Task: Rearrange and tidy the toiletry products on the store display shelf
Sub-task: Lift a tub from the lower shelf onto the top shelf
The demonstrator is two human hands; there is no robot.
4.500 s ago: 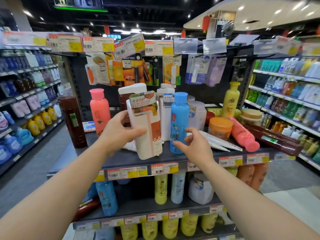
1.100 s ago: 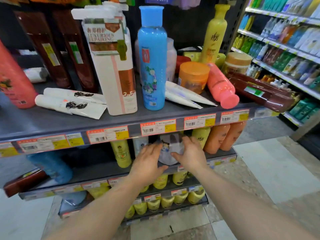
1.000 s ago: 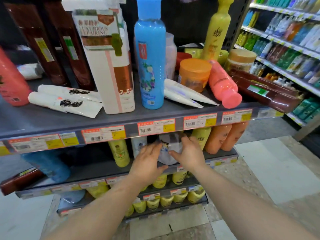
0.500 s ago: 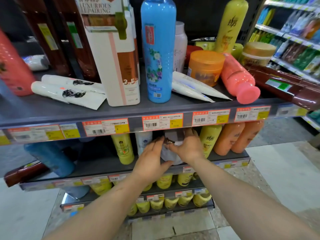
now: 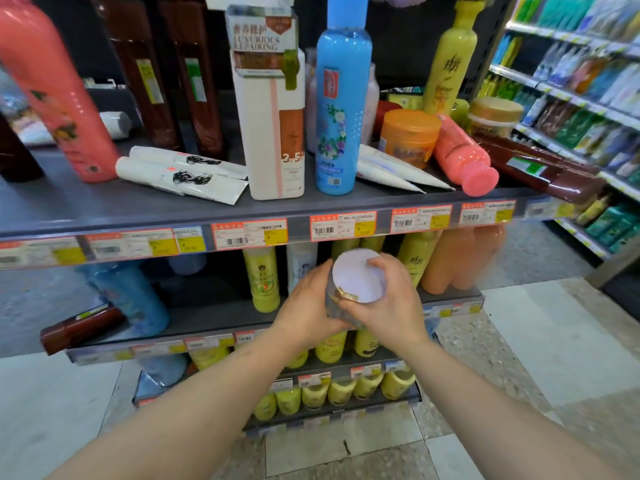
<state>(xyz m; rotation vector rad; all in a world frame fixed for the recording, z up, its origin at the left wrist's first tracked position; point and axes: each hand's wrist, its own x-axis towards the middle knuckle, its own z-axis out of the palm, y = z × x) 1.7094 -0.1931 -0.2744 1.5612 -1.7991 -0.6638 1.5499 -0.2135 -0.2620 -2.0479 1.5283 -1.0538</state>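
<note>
Both hands, left hand (image 5: 308, 303) & right hand (image 5: 391, 303), clamped on white-lidded jar (image 5: 356, 277) | jar btwn palms, below top shelf (image 5: 294, 221) edge | best: keep level, set upright w/ label out

A round white-topped jar (image 5: 356, 276), tilted toward the camera, sits just under the top shelf (image 5: 138, 209), off the shelf below it.
</note>
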